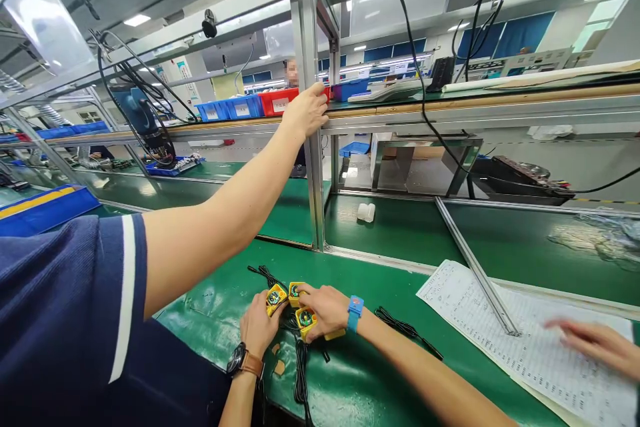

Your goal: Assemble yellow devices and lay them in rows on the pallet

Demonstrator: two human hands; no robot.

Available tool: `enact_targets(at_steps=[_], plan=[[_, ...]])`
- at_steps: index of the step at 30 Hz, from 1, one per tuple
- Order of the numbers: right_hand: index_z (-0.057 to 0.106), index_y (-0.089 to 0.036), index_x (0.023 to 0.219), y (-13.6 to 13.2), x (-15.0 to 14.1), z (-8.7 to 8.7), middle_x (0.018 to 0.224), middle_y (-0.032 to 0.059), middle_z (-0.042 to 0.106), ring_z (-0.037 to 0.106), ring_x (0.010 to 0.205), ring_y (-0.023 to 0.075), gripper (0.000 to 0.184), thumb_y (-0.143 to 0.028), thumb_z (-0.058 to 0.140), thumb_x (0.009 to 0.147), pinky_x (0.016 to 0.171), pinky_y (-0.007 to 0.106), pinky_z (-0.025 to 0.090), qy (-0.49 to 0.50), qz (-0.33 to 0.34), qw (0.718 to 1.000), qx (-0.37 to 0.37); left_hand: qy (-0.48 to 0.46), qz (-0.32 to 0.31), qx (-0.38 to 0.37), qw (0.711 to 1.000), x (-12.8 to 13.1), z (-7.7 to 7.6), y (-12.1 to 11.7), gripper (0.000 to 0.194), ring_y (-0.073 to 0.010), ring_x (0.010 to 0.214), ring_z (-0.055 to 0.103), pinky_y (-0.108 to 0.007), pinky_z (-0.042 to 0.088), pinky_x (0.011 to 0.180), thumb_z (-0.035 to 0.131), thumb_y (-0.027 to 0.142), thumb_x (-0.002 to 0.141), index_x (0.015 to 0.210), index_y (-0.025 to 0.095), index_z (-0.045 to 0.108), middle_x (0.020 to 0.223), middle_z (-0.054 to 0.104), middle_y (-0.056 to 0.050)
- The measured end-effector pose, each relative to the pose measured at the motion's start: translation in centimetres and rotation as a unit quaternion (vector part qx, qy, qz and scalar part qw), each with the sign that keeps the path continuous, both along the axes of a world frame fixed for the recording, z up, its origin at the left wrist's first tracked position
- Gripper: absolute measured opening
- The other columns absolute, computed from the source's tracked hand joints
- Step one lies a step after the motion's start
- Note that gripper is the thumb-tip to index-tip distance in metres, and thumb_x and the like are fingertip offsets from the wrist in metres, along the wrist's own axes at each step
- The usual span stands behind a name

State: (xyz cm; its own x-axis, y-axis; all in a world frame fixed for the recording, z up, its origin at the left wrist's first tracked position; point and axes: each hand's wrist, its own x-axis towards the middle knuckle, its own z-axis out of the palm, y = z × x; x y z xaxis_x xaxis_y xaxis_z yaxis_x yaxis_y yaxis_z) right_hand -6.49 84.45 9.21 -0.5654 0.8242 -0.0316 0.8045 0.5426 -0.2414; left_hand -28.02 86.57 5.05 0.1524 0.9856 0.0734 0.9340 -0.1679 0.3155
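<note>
Left to right. A co-worker's navy polo sleeve enters at far left, the bare arm up at a grey aluminium shelf upright; not the wearer's.

Three yellow square plastic housings with round green-and-black faces sit together near the front edge of the green worktop, roughly mid-span. Left grip, wearing a black-and-brown wristwatch, is curled round the left yellow housing. Right grip, with a blue wristband, is closed over the front yellow housing, fingertips by the rear yellow housing.

Housings look light and stiff: take the yellow sides, keep off the round faces, likely fragile. Thin black cables are soft, tangle-prone.

Far right, another person's hand hovers over a printed white paper sheet.
</note>
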Motion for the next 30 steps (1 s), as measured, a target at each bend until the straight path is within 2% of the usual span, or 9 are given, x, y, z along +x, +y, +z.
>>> enact_targets(at_steps=[6,10,13,17,20,23,27,29,30], plan=[[0.064,-0.016,0.107,0.4,-0.8,0.0,0.122,0.0077,0.061,0.067,0.079,0.0225,0.064,-0.061,0.087,0.067,0.065,0.034,0.047,-0.015,-0.064,0.997,-0.032,0.014,0.009,0.008,1.000,0.2,-0.1,-0.5,0.043,-0.0327,0.111,0.069,-0.038,0.049,0.081,0.048,0.039,0.101,0.134,0.013,0.057,0.129,0.067,-0.018],[0.064,-0.015,0.108,-0.1,-0.7,-0.2,0.118,0.0088,0.061,0.067,0.082,0.0233,0.063,-0.061,0.086,0.071,0.068,0.034,0.048,-0.020,-0.062,0.998,-0.018,-0.051,-0.013,-0.009,0.999,0.5,0.2,-0.5,0.043,-0.0419,0.109,0.069,-0.044,0.047,0.080,0.045,0.039,0.100,0.129,0.010,0.059,0.121,0.071,-0.022],[0.063,-0.015,0.111,-0.7,-0.2,-1.1,0.116,0.0091,0.063,0.067,0.085,0.0239,0.064,-0.060,0.086,0.071,0.071,0.033,0.050,0.003,-0.072,0.997,-0.016,-0.094,-0.024,-0.006,0.995,1.2,0.1,-0.1,0.036,-0.0407,0.108,0.070,-0.042,0.047,0.078,0.053,0.039,0.096,0.120,0.015,0.063,0.117,0.074,-0.020],[0.063,-0.017,0.104,-2.0,2.1,-2.2,0.122,0.0092,0.063,0.067,0.091,0.0231,0.054,-0.049,0.089,0.069,0.081,0.034,0.052,0.117,-0.108,0.987,-0.033,-0.171,0.003,-0.006,0.985,2.1,0.3,0.5,0.031,-0.0400,0.102,0.072,-0.041,0.047,0.075,0.069,0.042,0.084,0.108,0.023,0.067,0.108,0.077,-0.016],[0.063,-0.017,0.097,-3.4,4.1,-2.3,0.121,0.0098,0.064,0.065,0.102,0.0254,0.049,-0.041,0.091,0.064,0.092,0.037,0.051,0.246,-0.159,0.955,-0.048,-0.192,-0.007,0.002,0.981,2.0,1.2,0.7,0.035,-0.0420,0.110,0.069,-0.044,0.046,0.080,0.061,0.042,0.087,0.115,0.022,0.065,0.120,0.074,-0.020],[0.065,-0.018,0.088,-4.2,5.2,-2.1,0.130,0.0127,0.063,0.061,0.116,0.0304,0.050,-0.048,0.092,0.059,0.103,0.042,0.047,0.318,-0.187,0.921,-0.124,-0.200,-0.030,0.014,0.979,1.5,2.1,1.2,0.042,-0.0394,0.112,0.068,-0.044,0.045,0.084,0.058,0.044,0.087,0.121,0.021,0.064,0.127,0.071,-0.021],[0.071,-0.019,0.092,-3.5,4.7,-2.4,0.162,0.0189,0.035,0.035,0.149,0.0393,0.071,-0.065,0.094,0.043,0.119,0.046,0.033,0.327,-0.162,0.902,-0.233,-0.301,0.003,-0.007,0.954,1.3,1.5,2.9,0.024,-0.0244,0.081,0.068,-0.036,0.051,0.071,0.074,0.041,0.068,0.089,0.030,0.069,0.085,0.075,-0.002],[0.072,-0.020,0.097,-2.5,4.2,-2.7,0.163,0.0182,0.035,0.025,0.154,0.0385,0.078,-0.070,0.092,0.040,0.122,0.045,0.026,0.330,-0.156,0.895,-0.259,-0.374,0.026,-0.057,0.925,1.5,0.7,3.5,0.012,-0.0192,0.065,0.066,-0.030,0.050,0.059,0.071,0.036,0.066,0.071,0.029,0.062,0.063,0.065,0.006],[0.072,-0.021,0.098,-2.1,4.0,-2.9,0.159,0.0165,0.040,0.029,0.152,0.0379,0.079,-0.071,0.091,0.040,0.121,0.045,0.027,0.331,-0.151,0.891,-0.270,-0.410,0.037,-0.088,0.907,1.6,0.5,3.7,0.011,-0.0175,0.059,0.065,-0.028,0.048,0.054,0.068,0.035,0.068,0.067,0.028,0.059,0.056,0.060,0.008]])
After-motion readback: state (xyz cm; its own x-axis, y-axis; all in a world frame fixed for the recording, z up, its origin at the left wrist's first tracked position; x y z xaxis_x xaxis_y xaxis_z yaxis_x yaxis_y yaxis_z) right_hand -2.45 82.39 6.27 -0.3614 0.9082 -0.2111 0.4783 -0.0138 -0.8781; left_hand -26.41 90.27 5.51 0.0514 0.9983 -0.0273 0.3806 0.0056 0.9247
